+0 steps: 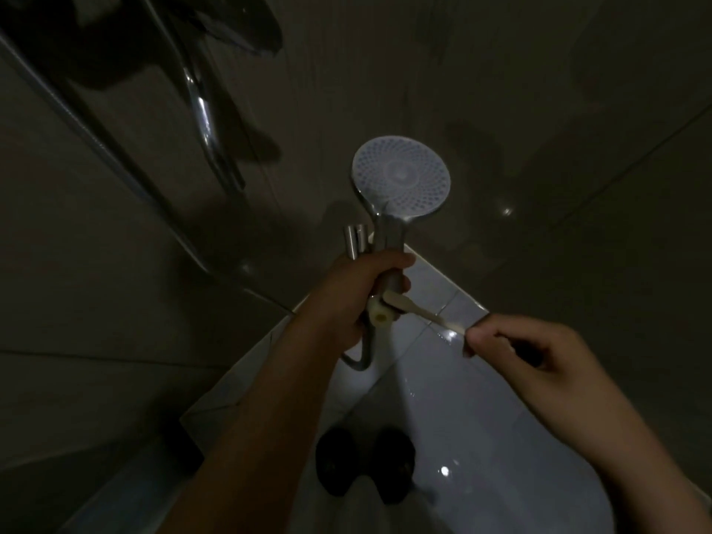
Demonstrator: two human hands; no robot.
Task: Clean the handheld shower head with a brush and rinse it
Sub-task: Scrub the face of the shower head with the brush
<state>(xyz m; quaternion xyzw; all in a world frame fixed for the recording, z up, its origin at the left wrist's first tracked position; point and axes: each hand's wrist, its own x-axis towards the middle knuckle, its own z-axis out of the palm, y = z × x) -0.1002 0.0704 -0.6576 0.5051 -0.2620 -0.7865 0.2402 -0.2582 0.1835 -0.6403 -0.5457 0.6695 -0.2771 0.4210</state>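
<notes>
Over the tiled floor [481,418], scrubbing the handle end.
My left hand [358,298] gripped the shower head [400,179]; my right hand [531,352] pinched the brush [420,308], likely due next at the nozzle face.

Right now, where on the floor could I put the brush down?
Bare floor tile lies right of the dark slippers, under the right hand. It is crowded near the left hand, where shower head, hose and toothbrush bunch.

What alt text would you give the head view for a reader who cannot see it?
In a dim tiled shower, the left hand grips the handheld shower head by its handle, spray face towards the camera. The right hand holds a pale brush whose head end lies against the handle's lower end.
</notes>
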